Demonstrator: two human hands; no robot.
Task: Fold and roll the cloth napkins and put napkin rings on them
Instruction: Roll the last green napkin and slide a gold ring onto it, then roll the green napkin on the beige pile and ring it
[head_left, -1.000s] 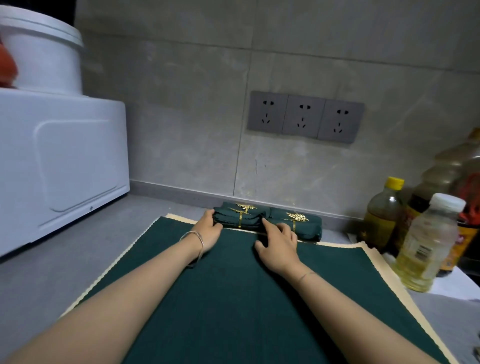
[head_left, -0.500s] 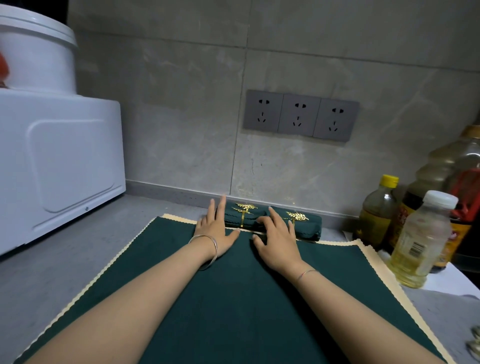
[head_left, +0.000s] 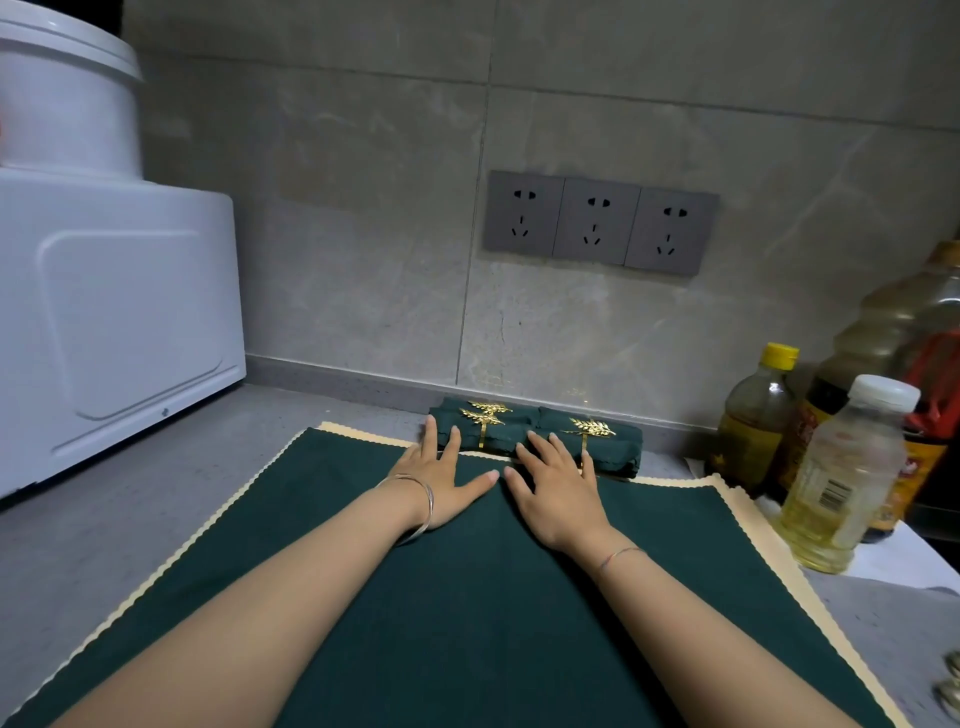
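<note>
A dark green cloth napkin (head_left: 467, 597) with a cream scalloped border lies spread flat on the grey counter. My left hand (head_left: 441, 475) and my right hand (head_left: 558, 486) rest flat on its far part, fingers straight, thumbs nearly touching. Just beyond the fingertips, against the wall, lie rolled green napkins (head_left: 613, 449) wearing gold leaf-shaped napkin rings (head_left: 589, 427). The fingertips of both hands reach the near side of the rolls. More gold rings (head_left: 950, 680) show partly at the right edge.
A white appliance (head_left: 114, 332) with a white bucket (head_left: 62, 98) on top stands at the left. Several oil and sauce bottles (head_left: 841, 467) crowd the right side on white paper. A grey triple wall socket (head_left: 597, 221) sits above the rolls.
Both hands let go of the rolled napkins, straightened their fingers and drew back a little onto the flat napkin.
</note>
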